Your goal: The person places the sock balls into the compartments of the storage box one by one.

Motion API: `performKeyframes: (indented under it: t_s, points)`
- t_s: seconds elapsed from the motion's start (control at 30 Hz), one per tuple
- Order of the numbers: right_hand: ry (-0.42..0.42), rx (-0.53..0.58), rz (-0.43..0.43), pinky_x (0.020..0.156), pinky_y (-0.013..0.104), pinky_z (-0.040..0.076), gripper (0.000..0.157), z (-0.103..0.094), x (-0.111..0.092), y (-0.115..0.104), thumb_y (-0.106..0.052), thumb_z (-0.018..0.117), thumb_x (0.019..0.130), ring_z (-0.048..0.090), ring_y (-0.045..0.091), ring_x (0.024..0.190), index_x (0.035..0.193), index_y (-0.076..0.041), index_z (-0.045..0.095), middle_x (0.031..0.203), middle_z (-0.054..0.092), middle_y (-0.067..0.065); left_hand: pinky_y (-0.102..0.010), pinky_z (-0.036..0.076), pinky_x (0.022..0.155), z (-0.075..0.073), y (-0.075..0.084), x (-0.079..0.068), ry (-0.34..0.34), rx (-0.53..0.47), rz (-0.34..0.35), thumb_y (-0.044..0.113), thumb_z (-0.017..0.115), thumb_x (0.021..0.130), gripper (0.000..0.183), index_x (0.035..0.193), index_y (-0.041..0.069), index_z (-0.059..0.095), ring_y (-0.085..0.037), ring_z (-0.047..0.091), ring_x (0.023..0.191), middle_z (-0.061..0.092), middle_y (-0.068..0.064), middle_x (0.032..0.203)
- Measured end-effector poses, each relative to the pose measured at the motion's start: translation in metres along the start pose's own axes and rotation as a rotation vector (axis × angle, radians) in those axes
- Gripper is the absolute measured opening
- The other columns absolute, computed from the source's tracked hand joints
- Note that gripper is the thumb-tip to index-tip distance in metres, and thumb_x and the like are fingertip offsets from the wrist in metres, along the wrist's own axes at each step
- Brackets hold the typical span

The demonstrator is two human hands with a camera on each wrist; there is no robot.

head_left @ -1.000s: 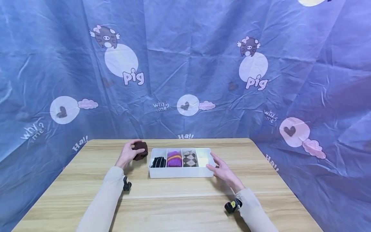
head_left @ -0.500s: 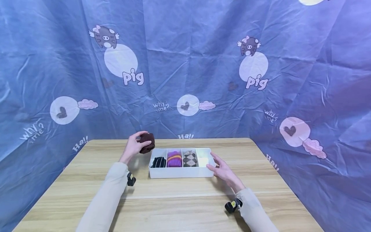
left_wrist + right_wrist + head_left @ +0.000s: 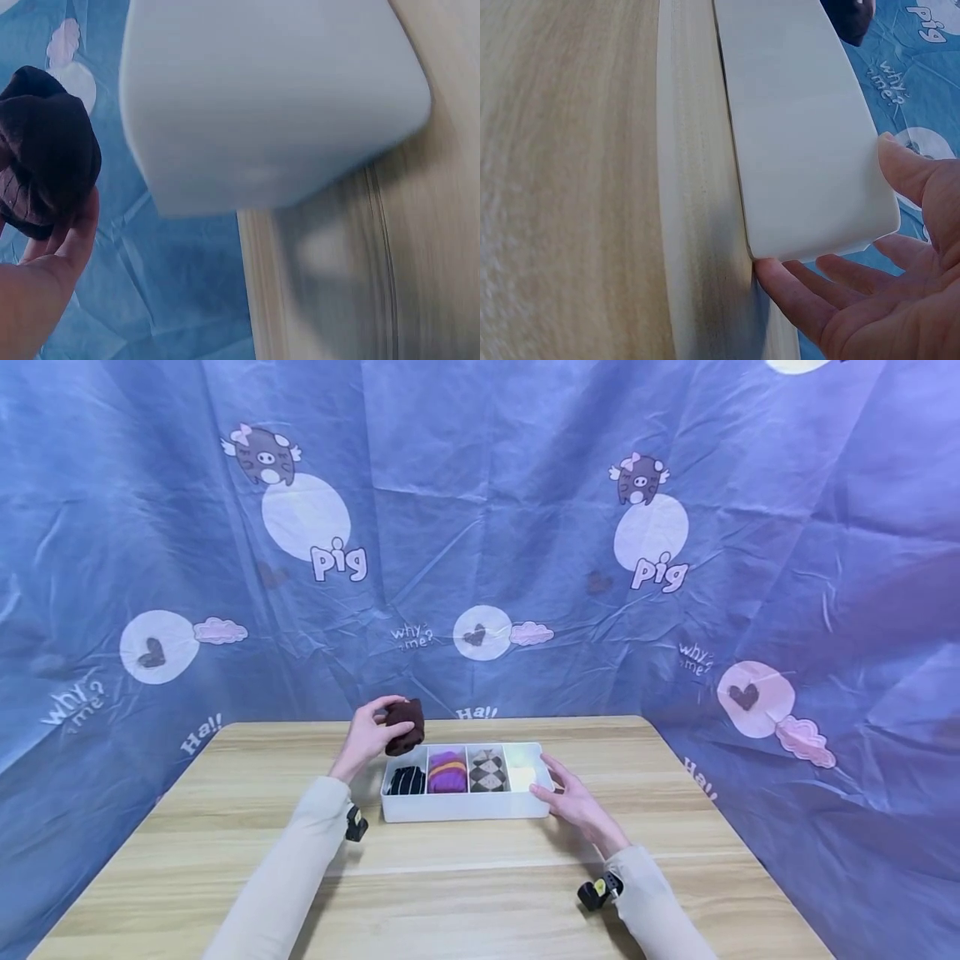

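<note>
My left hand (image 3: 363, 743) holds a rolled dark brown sock (image 3: 407, 727) between thumb and fingers, raised at the back left corner of a white divided box (image 3: 465, 809). In the left wrist view the brown sock (image 3: 56, 150) sits in the fingers beside the box's pale wall (image 3: 262, 97). My right hand (image 3: 576, 799) grips the box's right end, thumb on the rim and fingers at the end wall. Inside the box lie a black striped sock (image 3: 407, 782), a purple sock with an orange band (image 3: 447, 774) and an argyle sock (image 3: 487, 772), each in its own compartment.
The box's rightmost compartment (image 3: 522, 764) shows its bare white inside. A light wooden table (image 3: 450, 893) carries the box. Behind and at both sides hangs a blue printed cloth (image 3: 420, 560).
My left hand has lifted the brown sock off the table left of the box and brought it right, over the box's back left corner. The right hand stays on the box.
</note>
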State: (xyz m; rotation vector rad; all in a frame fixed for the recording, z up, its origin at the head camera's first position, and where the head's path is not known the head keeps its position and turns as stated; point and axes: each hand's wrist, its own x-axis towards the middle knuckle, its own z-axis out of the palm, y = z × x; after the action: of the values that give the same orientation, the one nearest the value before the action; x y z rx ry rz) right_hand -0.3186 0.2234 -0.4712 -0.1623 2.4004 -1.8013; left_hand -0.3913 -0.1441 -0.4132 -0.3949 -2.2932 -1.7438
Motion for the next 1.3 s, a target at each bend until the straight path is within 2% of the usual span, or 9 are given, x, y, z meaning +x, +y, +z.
performKeyframes:
  t_s: [0.1, 0.33, 0.47, 0.6, 0.93, 1.07, 1.3]
  points:
    - [0.0, 0.005, 0.003, 0.101, 0.051, 0.048, 0.077, -0.001, 0.0, 0.001, -0.019, 0.064, 0.095, 0.04, 0.047, 0.135, 0.157, -0.015, 0.019, 0.158, 0.019, 0.028, -0.024, 0.053, 0.072, 0.012, -0.005, 0.001, 0.009, -0.046, 0.015, 0.011, 0.079, 0.081, 0.044, 0.123, 0.01, 0.065, -0.034, 0.065, 0.102, 0.062, -0.021, 0.123]
    - [0.016, 0.008, 0.004, 0.093, 0.042, 0.054, 0.078, -0.001, -0.001, 0.005, -0.021, 0.067, 0.093, 0.047, 0.044, 0.129, 0.156, -0.015, 0.022, 0.157, 0.022, 0.028, -0.027, 0.054, 0.073, 0.041, 0.0, -0.008, 0.01, -0.064, 0.006, 0.007, 0.078, 0.081, 0.04, 0.12, 0.012, 0.067, -0.032, 0.066, 0.102, 0.065, -0.018, 0.121]
    - [0.008, 0.015, 0.007, 0.095, 0.044, 0.053, 0.078, -0.001, -0.002, 0.006, -0.02, 0.067, 0.093, 0.048, 0.044, 0.129, 0.156, -0.015, 0.021, 0.157, 0.022, 0.028, -0.03, 0.057, 0.073, 0.057, 0.003, -0.012, -0.013, -0.105, -0.013, 0.006, 0.076, 0.081, 0.039, 0.119, 0.013, 0.067, -0.03, 0.066, 0.102, 0.066, -0.019, 0.118]
    - [-0.002, 0.022, 0.005, 0.097, 0.046, 0.051, 0.078, 0.0, -0.001, 0.006, -0.02, 0.066, 0.094, 0.047, 0.044, 0.13, 0.157, -0.015, 0.02, 0.158, 0.02, 0.028, -0.032, 0.058, 0.073, 0.07, 0.006, -0.014, -0.025, -0.133, -0.003, 0.004, 0.075, 0.081, 0.038, 0.118, 0.013, 0.068, -0.03, 0.067, 0.102, 0.065, -0.018, 0.12]
    - [0.002, 0.007, 0.005, 0.101, 0.052, 0.047, 0.077, 0.0, -0.001, 0.003, -0.02, 0.065, 0.094, 0.04, 0.047, 0.134, 0.157, -0.016, 0.02, 0.158, 0.019, 0.029, -0.033, 0.059, 0.07, 0.097, 0.014, -0.015, -0.075, -0.147, 0.003, 0.005, 0.076, 0.081, 0.04, 0.119, 0.013, 0.067, -0.027, 0.067, 0.1, 0.066, -0.019, 0.117]
    - [0.002, -0.003, 0.004, 0.101, 0.055, 0.046, 0.076, 0.0, -0.002, 0.002, -0.02, 0.065, 0.094, 0.037, 0.049, 0.136, 0.157, -0.016, 0.021, 0.158, 0.018, 0.03, -0.034, 0.059, 0.072, 0.104, 0.015, -0.015, -0.092, -0.149, -0.012, 0.009, 0.078, 0.081, 0.039, 0.117, 0.015, 0.068, -0.026, 0.067, 0.101, 0.062, -0.014, 0.122]
    - [-0.001, -0.007, 0.009, 0.103, 0.056, 0.044, 0.076, -0.001, -0.003, 0.002, -0.022, 0.066, 0.094, 0.029, 0.05, 0.14, 0.156, -0.018, 0.022, 0.158, 0.016, 0.03, -0.033, 0.059, 0.07, 0.115, 0.015, -0.015, -0.08, -0.173, -0.032, 0.012, 0.081, 0.079, 0.039, 0.116, 0.014, 0.068, -0.021, 0.069, 0.092, 0.059, -0.014, 0.123]
